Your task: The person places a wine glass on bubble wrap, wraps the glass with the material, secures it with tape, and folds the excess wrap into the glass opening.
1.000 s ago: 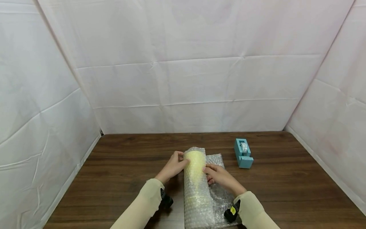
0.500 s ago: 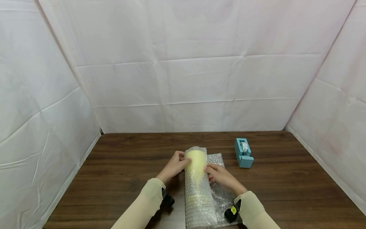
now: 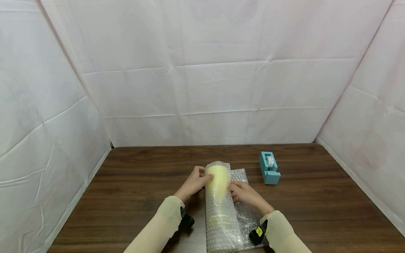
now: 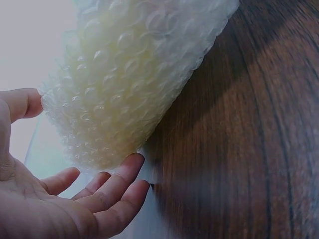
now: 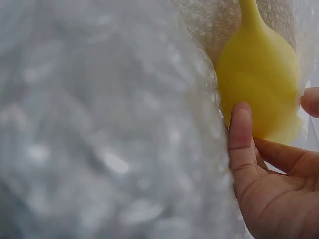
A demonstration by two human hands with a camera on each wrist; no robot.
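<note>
Yellow shows through the bubble wrap (image 3: pixel 223 230) on the brown table (image 3: pixel 152 165); the yellow thing (image 5: pixel 259 69), round with a thin neck, lies inside. My left hand (image 3: pixel 193 183) curves loosely round the wrap near its far end, thumb and fingers spread apart. My right hand (image 3: pixel 246 195) pinches the wrap's right side. I think I should pull gently, get the wrap snug and straight, and not squash anything.
</note>
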